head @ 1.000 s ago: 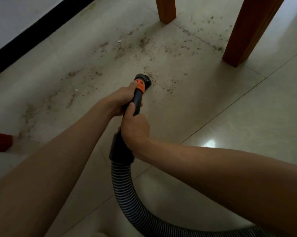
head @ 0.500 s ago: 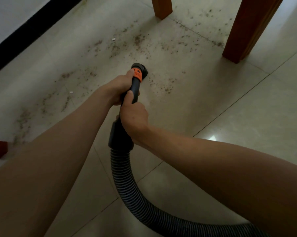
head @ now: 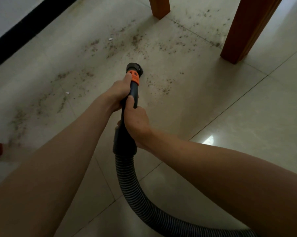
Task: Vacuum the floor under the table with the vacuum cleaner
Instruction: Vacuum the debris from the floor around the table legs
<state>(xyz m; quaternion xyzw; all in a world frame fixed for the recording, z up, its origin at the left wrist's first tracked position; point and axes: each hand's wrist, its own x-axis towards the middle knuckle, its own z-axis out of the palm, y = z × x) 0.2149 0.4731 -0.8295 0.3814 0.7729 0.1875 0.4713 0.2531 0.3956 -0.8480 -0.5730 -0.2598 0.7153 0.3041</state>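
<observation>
Because the ribbed hose (head: 144,202) bends softly, the person holds the stiff black wand (head: 134,93) instead: the right hand (head: 135,124) is wrapped around it nearer the hose cuff, the left hand (head: 120,93) grips just below the orange collar (head: 134,78). It looks light. The nozzle (head: 134,67) hovers over scattered dirt (head: 137,40), before the table legs (head: 243,29).

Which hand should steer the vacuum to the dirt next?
Probably the left hand: it grips the wand nearest the nozzle, beside the debris. The right hand holds farther back.
</observation>
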